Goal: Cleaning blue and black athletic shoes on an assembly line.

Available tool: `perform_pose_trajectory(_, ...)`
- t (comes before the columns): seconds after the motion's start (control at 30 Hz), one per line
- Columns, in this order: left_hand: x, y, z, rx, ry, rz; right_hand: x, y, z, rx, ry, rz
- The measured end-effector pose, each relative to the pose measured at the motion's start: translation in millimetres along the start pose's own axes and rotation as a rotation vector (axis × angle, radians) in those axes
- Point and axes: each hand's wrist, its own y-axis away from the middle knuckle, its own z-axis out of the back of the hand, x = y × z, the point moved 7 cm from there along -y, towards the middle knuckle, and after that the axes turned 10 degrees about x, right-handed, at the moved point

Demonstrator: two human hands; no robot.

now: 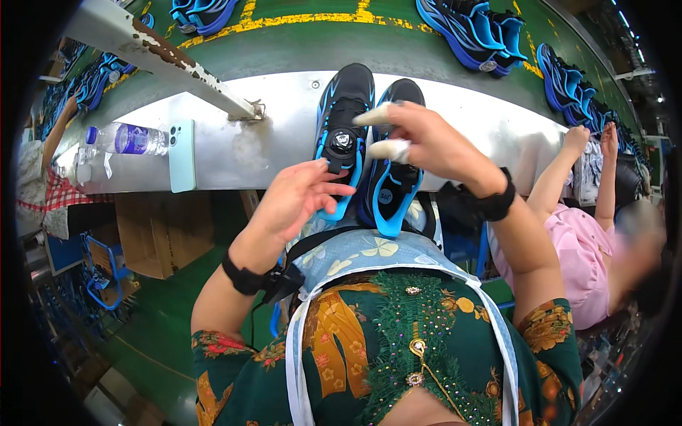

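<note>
Two black sneakers with blue trim stand side by side on the metal ledge, toes pointing away from me. The left sneaker [348,106] has a round dial on its tongue. My left hand [302,195] is at that shoe's collar, fingers spread beside the opening; whether they touch it I cannot tell. Over the right sneaker [389,202] hovers my right hand [426,138], its thumb and forefinger apart and covered with whitish finger sleeves. That hand hides much of this shoe's middle, and nothing shows between its fingers.
The metal ledge [284,153] runs along a green belt [298,53] carrying more sneakers [472,35]. A phone [182,153] and a plastic bottle [131,138] lie at left. A chipped white post [177,64] rises from the ledge. A co-worker in pink [575,248] sits at right.
</note>
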Motion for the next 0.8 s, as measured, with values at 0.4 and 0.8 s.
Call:
perform_pose_trajectory(0.4, 13, -11, -3, 0.062, 0.179, -0.031, 2, -56, -38, 0.249, -0.304, -0.094)
perform_pose_trajectory(0.8, 19, -13, 2, 0.145, 0.250, -0.095, 8, -43, -16, 0.175, -0.145, 0.019)
